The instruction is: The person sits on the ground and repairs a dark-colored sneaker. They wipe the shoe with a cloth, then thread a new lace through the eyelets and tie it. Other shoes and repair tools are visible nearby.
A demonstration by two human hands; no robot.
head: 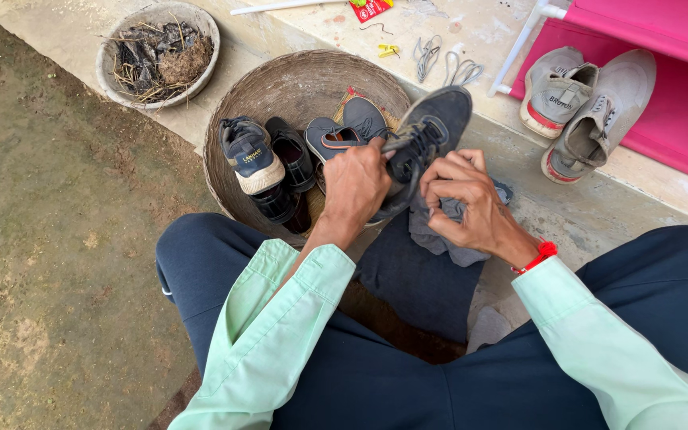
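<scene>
My left hand (356, 187) grips a dark grey lace-up shoe (431, 131) by its side, holding it tilted above my lap. My right hand (463, 199) is closed on a grey cloth (447, 235) pressed against the shoe's lower part. A red band sits on my right wrist. Just beyond my hands is a round woven basket (280, 87) holding several shoes: a dark sneaker with a beige sole (250, 155), black shoes (292, 163) and a grey sneaker with orange trim (340, 135).
A pair of worn grey-beige sneakers (587, 107) rests at the right beside a pink rack (662, 48). Loose white laces (439, 60) lie on the concrete step. A bowl of dry debris (157, 52) sits at the upper left. Bare ground is to the left.
</scene>
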